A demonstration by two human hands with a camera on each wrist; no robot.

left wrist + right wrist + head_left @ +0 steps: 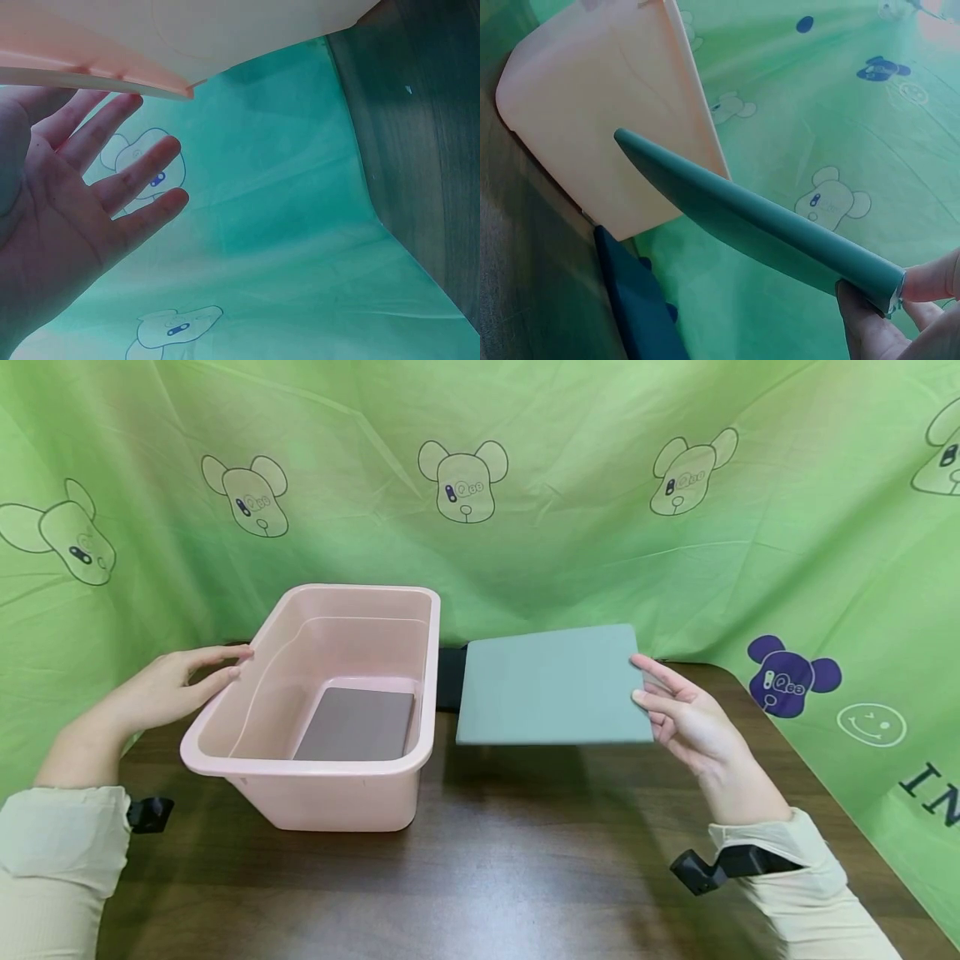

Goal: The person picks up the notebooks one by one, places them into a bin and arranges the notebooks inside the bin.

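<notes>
- The green cloth (570, 527), printed with bear heads, hung behind and to both sides, and its edges ran out of the head view.
- The dark wooden table (525, 860) carried everything; its near edge was cut off.
- The pink tub (255, 752) stood left of centre on the table, rim up, with a flat dark grey-brown slab (356, 724) lying on its floor; the tub wall hid part of the slab's left side.
- The grey-green flat case (551, 685), plain, matte and thin with rounded corners, was held level above the table just right of the tub.
- A dark object (451, 677) lay behind the case, mostly hidden between case and tub; what it was could not be told.
- The right hand (686, 714) pinched the case's right edge, thumb below, as the right wrist view showed.
- The left hand (172, 685) lay flat with straight fingers touching the tub's left rim, grasping nothing.
</notes>
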